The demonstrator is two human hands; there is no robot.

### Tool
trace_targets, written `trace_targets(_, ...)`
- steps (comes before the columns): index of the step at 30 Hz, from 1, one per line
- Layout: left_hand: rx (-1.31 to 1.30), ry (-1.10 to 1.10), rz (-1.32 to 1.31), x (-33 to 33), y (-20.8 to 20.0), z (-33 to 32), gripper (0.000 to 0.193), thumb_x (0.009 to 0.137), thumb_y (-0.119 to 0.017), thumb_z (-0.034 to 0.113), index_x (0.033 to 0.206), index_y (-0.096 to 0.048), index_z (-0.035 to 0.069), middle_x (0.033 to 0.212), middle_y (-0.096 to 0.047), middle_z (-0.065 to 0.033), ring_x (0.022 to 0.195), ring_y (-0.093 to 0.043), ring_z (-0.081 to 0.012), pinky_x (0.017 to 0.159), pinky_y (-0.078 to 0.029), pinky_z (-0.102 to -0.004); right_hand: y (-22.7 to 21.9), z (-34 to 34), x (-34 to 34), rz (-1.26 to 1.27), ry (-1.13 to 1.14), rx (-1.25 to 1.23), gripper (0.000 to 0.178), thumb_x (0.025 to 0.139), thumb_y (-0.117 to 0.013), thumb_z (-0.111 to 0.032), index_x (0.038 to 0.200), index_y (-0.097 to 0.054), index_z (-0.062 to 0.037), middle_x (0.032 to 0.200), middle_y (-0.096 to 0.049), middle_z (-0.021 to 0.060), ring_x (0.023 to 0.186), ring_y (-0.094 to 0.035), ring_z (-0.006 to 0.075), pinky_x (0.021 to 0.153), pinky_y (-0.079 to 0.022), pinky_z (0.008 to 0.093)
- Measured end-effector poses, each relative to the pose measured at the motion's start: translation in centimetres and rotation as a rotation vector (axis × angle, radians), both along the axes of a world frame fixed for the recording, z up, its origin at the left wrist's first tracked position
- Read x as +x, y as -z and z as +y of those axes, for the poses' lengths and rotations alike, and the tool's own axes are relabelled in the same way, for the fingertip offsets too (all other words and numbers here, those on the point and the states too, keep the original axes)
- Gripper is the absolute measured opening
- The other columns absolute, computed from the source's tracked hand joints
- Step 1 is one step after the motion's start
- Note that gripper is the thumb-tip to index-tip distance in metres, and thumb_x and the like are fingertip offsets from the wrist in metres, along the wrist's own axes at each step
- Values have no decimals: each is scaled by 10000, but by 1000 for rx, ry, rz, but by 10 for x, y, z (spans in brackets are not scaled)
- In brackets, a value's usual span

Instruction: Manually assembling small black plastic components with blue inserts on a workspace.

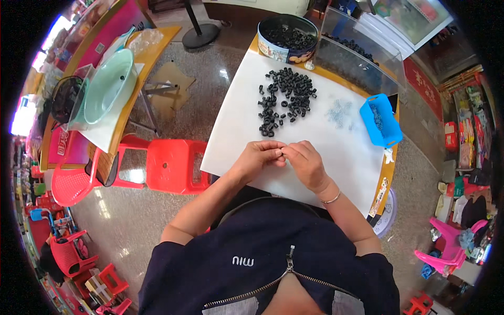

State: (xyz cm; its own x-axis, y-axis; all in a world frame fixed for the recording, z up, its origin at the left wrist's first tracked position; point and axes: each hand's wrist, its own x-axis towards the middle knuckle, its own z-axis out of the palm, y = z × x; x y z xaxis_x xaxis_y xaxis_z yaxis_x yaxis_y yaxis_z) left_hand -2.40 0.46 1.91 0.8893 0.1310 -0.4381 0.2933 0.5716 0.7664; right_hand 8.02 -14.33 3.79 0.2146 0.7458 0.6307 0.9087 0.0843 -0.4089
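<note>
My left hand [261,157] and my right hand [306,161] meet over the near part of the white-covered table [236,126]. Thumbs and fingers of both are pinched together at one spot. Whatever sits between the fingertips is hidden or too small to name. Just beyond the hands lies a loose pile of small black ring-shaped parts [296,89], some strung out toward me. Right of that pile are scattered small clear bluish pieces [341,113]. A blue plastic basket [389,137] at the table's right side holds more of the small bluish pieces.
A round tin [273,51] of black parts and a clear bin [362,71] with black parts stand at the table's far edge. Left are a red stool [170,163] and a side table with a pale green basin [113,86].
</note>
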Motion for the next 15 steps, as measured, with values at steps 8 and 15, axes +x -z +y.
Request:
trace_targets(8,105,26,-100,0,-1,-7,300,882,-628,139,1103,-606,-64,932,-648,-74,756,-610,-119,724,-503,-236,6,-6,-5,153,48,-12,213,738,-599,45,944,-584,-3,884,-584,106,776,-546,260,685,-470,340)
trace_targets(15,206,59,-160,3,-1,-15,328,913,-591,167,1149,-583,-62,950,-636,-65,775,-581,-116,726,-494,-252,2,-13,-16,321,137,3,228,780,-583,51,1001,-591,-4,907,-586,118,805,-554,284,696,-471,364)
